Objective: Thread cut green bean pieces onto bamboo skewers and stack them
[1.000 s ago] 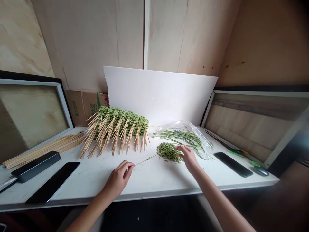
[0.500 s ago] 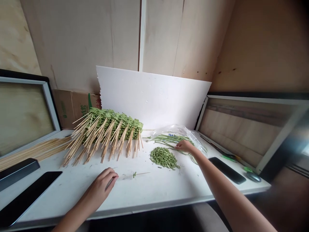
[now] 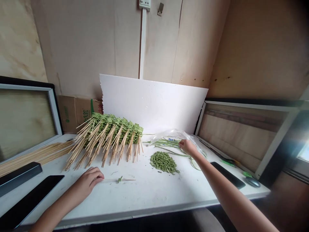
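Stick [image 3: 129, 179] with green bits [image 3: 120, 179] is pinched by the left hand [image 3: 90, 178], near left, best kept level so none slip. Far right, the right hand [image 3: 188, 147] is seen at long stems [image 3: 161, 142], its grip unclear.

- Over on the near side, the left forearm [image 3: 64, 199] slants up from the lower left, bare and low
- Look at that left hand [image 3: 88, 181], knuckles up, fingers curled, thumb pressed to forefinger in a pinch
- And here's the right arm [image 3: 222, 187], stretched out long, reaching farther forward than the left
- Right hand [image 3: 188, 147] out front, back upward, fingers bunched and pointing inward
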{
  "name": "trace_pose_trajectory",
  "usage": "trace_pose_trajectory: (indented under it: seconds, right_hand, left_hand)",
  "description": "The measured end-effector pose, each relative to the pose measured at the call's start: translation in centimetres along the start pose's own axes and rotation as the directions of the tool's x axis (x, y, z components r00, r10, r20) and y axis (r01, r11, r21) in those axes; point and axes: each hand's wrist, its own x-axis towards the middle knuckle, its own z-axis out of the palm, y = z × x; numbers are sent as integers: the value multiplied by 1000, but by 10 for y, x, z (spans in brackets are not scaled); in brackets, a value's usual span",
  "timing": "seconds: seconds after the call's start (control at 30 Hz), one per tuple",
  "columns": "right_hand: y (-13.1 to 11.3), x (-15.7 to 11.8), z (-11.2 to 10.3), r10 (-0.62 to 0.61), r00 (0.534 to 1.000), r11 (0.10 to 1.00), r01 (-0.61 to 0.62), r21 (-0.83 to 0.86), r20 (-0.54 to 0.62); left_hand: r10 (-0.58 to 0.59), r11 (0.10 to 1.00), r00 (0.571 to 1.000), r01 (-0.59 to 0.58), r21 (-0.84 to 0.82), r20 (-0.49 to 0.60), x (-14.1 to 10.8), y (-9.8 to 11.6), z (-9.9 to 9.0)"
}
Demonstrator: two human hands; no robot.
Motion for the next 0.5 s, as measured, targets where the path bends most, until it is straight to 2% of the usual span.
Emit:
trace_pose_trajectory:
  seconds: [0.13,0.27,0.37,0.5]
  right_hand:
    - [-26,17,-25,-26,1000,998,27,-63,18]
    - [-57,27,-53,-122,993,991,121,-56,-9]
    - [-77,21,-74,-177,984,984,177,-19,-4]
    - [-101,-3,-96,-234,971,966,239,99,-55]
  left_hand:
    - [-82,996,995,81,31,60,-6,-14,-25]
    - [-156,986,983,149,72,98,-12,-21,-39]
    - [-208,977,969,199,80,130,-15,-23,-42]
    - [-244,967,959,230,104,143,-17,-21,-43]
